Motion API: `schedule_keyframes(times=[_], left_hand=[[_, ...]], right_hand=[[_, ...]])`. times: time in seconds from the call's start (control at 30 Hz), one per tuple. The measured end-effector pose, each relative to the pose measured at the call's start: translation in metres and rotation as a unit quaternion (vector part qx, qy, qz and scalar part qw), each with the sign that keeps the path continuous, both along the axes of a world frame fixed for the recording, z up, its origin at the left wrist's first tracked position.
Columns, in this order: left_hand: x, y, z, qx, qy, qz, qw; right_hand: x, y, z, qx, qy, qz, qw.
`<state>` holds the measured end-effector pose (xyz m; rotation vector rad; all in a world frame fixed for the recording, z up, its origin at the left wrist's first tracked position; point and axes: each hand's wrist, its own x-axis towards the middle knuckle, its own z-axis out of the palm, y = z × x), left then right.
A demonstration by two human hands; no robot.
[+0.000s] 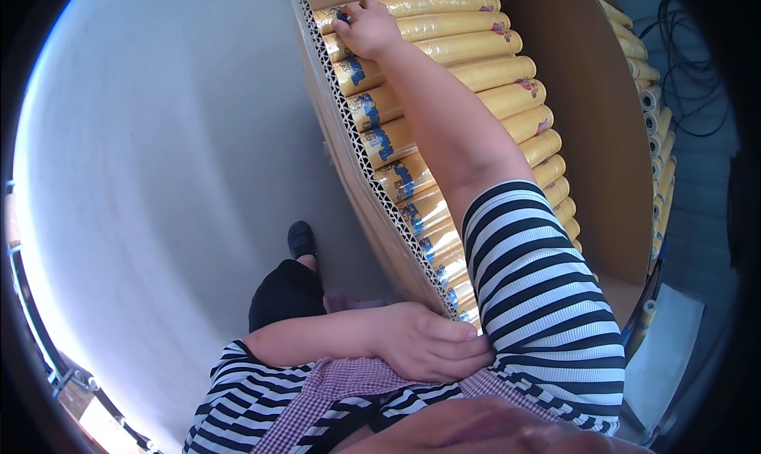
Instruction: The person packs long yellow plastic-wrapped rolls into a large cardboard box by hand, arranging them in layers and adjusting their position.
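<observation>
Inside a tall cardboard box [358, 216], a long row of yellow film-wrapped rolls [468, 48] with blue and reddish print lies side by side. My right arm reaches across them to the far left corner. There my right hand [371, 30] rests on the farthest rolls, its fingers apart and bent over their left ends. Close to my body, my left hand [432, 344] lies against the striped sleeve of my right arm. Its fingers are pressed together and curled, with their tips hidden at the sleeve; what they hold, if anything, does not show.
Brown cardboard [590, 113] shows inside the box, right of the rolls. Beyond that wall more yellow rolls [658, 137] are stacked, some with hollow ends facing me. Black cables [674, 42] lie at the far right. Pale grey floor [182, 137] stretches left of the box.
</observation>
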<state>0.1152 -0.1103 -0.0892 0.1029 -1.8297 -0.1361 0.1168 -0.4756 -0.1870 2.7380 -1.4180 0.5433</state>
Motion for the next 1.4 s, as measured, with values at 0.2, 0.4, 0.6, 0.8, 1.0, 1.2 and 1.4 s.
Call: schedule_keyframes(times=[0.2, 0.4, 0.6, 0.8, 1.0, 1.2, 1.4], left_hand=[[-0.003, 0.003, 0.002, -0.025, 0.002, 0.027, 0.999], [-0.004, 0.030, 0.016, 0.030, 0.010, 0.134, 0.990], [-0.010, 0.037, 0.019, 0.039, -0.004, 0.205, 0.978], [-0.008, 0.039, 0.024, 0.032, -0.047, 0.240, 0.969], [0.000, 0.056, 0.047, 0.090, -0.124, 0.236, 0.960], [-0.023, 0.064, 0.073, 0.086, -0.129, 0.275, 0.949], [-0.028, 0.061, 0.072, 0.090, -0.134, 0.299, 0.941]], right_hand=[[-0.008, -0.009, 0.011, 0.127, -0.030, -0.030, 0.991], [-0.149, 0.075, 0.056, 0.170, -0.118, -0.031, 0.978], [-0.429, 0.294, 0.157, 0.101, 0.025, -0.211, 0.972], [-0.649, 0.486, 0.281, -0.078, 0.005, -0.598, 0.798], [-0.800, 0.534, 0.284, 0.047, 0.024, -0.672, 0.738], [-0.787, 0.489, 0.281, 0.110, 0.137, -0.721, 0.670], [-0.620, 0.434, 0.313, -0.082, 0.071, -0.465, 0.879]])
